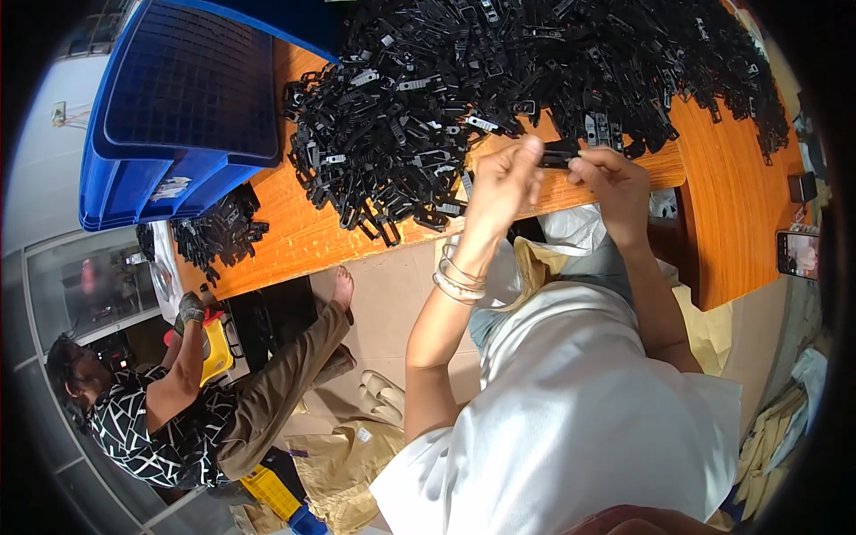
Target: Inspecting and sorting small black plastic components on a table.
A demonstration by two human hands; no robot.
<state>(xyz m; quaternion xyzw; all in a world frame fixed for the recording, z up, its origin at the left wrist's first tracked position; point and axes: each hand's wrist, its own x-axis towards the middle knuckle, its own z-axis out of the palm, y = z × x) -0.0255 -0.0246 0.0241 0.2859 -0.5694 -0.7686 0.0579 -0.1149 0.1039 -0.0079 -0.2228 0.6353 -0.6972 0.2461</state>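
Note:
A slim black plastic clip (pixel 560 153) is between my two hands at the front edge of the table. My right hand (pixel 617 192) pinches its right end between thumb and fingertips. My left hand (pixel 504 183), with bracelets at the wrist, is at the clip's left end; its fingers are curled but blurred, so whether they grip the clip is unclear. Just beyond both hands spreads a large heap of similar black clips (pixel 383 134), a few grey parts among them.
A large blue crate (pixel 178 192) stands on the left of the wooden table (pixel 294 236), with a smaller pile of black parts (pixel 218 232) beside it. A gloved co-worker (pixel 169 410) sits at the left. A phone (pixel 796 254) is at the far right.

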